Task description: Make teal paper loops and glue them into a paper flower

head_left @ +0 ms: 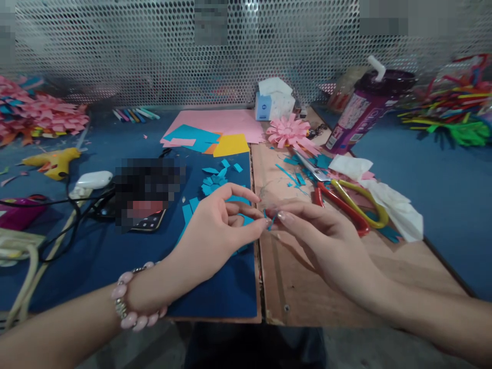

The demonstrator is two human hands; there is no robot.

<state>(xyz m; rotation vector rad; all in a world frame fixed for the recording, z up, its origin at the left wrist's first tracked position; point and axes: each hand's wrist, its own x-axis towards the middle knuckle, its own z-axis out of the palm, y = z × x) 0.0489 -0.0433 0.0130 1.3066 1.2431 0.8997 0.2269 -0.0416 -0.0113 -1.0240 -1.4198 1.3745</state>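
A small blue paper strip is pinched between the fingertips of both hands, over the seam between the blue and wooden parts of the table. My left hand, with a beaded bracelet on its wrist, is closed on the strip's left side. From the right, my right hand has thumb and fingers closed on it too. Blue cut paper pieces lie beneath and behind my left hand, which partly hides them and a fringed blue paper flower. Scissors with red and yellow handles rest beyond my right hand.
Coloured paper sheets, a pink paper flower and a tissue pack are at the back. A purple cup stands right, near crumpled tissue. Left are a yellow glue gun, cables and a phone.
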